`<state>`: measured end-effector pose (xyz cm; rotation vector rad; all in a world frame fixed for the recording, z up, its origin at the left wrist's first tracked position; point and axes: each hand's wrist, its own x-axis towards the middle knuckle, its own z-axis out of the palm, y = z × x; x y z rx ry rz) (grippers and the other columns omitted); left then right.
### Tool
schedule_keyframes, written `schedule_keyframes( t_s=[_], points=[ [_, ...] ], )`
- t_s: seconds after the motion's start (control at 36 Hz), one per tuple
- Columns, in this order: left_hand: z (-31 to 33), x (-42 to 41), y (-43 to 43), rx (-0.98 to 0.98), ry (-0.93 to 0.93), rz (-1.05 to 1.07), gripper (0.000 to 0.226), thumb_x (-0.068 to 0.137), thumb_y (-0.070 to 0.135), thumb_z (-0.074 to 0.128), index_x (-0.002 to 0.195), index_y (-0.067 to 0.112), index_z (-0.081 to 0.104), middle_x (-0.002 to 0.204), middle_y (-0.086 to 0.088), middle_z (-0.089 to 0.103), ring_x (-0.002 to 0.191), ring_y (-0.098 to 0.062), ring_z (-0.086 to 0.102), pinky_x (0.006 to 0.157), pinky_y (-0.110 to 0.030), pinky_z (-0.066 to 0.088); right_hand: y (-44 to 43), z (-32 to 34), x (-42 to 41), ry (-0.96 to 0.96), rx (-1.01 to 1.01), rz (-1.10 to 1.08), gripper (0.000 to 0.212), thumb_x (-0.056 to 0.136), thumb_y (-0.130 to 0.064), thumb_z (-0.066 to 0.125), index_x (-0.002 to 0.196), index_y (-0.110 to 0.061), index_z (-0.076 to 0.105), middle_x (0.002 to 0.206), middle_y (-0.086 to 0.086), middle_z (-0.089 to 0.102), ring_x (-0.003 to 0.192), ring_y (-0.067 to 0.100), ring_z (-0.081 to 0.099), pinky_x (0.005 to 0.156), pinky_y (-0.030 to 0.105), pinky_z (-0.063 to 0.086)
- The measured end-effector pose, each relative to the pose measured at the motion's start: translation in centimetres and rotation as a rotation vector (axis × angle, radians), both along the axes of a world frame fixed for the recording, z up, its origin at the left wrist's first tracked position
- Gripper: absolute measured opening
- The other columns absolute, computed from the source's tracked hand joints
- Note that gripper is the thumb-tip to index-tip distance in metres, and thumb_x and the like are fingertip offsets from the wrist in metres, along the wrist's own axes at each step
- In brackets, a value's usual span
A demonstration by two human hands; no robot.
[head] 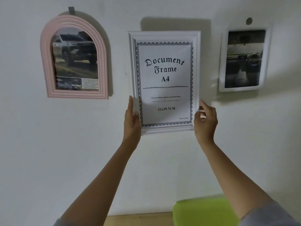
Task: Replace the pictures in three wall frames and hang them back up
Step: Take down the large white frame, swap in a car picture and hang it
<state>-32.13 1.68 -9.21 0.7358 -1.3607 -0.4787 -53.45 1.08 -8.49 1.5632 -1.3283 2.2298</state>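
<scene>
Your left hand and right hand each clasp a lower side edge of the white A4 document frame, held against the wall. It is likely light, stiff and fragile-fronted, so grip the moulding, not the pane.

Three wall frames showing, one pink arched frame, one white document frame, one white rounded frame, two car pictures, one printed insert sheet, two hands reaching up, left hand and right hand, two wall hooks, one lime-green object.
</scene>
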Motion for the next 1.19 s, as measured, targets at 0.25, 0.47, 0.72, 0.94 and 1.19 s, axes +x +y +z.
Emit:
schedule_keyframes(
  t_s=[0.25, 0.47, 0.72, 0.94, 1.19],
  points=[
    [-1.6, -0.3, 9.8, 0.106, 0.075, 0.002, 0.05, 0.101, 0.011, 0.03, 0.137, 0.046, 0.023, 0.143, -0.02, 0.034, 0.132, -0.031, 0.036, 0.11, -0.044, 0.032, 8.1, -2.1, -1.6, -0.193, 0.18, 0.477, 0.029, 0.088, -0.006, 0.054, 0.107, -0.027, 0.061, 0.095, 0.002, 0.06, 0.09, 0.012, 0.055, 0.08, 0.016, 0.042],
    [-8.6, -1.3, 18.1, 0.268, 0.081, 0.086, 0.05, 0.099, 0.007, 0.035, 0.143, 0.032, 0.029, 0.073, -0.005, 0.028, 0.066, -0.014, 0.03, 0.064, -0.018, 0.032, 16.5, -8.9, -4.3, -0.445, 0.411, 0.823, 0.029, 0.089, -0.009, 0.054, 0.104, -0.032, 0.065, 0.092, 0.002, 0.059, 0.084, 0.016, 0.056, 0.076, 0.03, 0.044],
    [-18.0, -3.4, 25.3, 0.537, 0.143, 0.159, 0.049, 0.099, 0.01, 0.037, 0.143, 0.031, 0.03, 0.081, -0.006, 0.036, 0.07, -0.02, 0.033, 0.061, -0.022, 0.034, 25.1, -15.6, -5.2, -0.412, 0.555, 0.875, 0.032, 0.093, -0.012, 0.049, 0.122, -0.024, 0.054, 0.101, -0.003, 0.068, 0.1, 0.019, 0.061, 0.095, 0.038, 0.045],
    [-23.2, -3.3, 27.5, 0.717, -0.048, 0.255, 0.05, 0.097, 0.013, 0.036, 0.144, 0.027, 0.029, 0.103, -0.005, 0.057, 0.069, -0.019, 0.049, 0.064, -0.032, 0.042, 28.0, -19.4, -3.5, -0.342, 0.593, 0.676, 0.032, 0.094, -0.004, 0.046, 0.124, -0.012, 0.055, 0.1, -0.018, 0.062, 0.082, -0.017, 0.058, 0.071, 0.002, 0.043],
    [-18.2, -3.7, 24.6, 0.527, -0.32, 0.297, 0.048, 0.099, 0.018, 0.038, 0.146, 0.018, 0.026, 0.142, -0.011, 0.036, 0.129, -0.024, 0.04, 0.109, -0.038, 0.032, 28.2, -21.4, 1.3, -0.271, 0.612, 0.501, 0.034, 0.094, -0.008, 0.049, 0.128, -0.004, 0.052, 0.123, 0.002, 0.06, 0.1, -0.007, 0.059, 0.086, 0.013, 0.048]
  ],
)
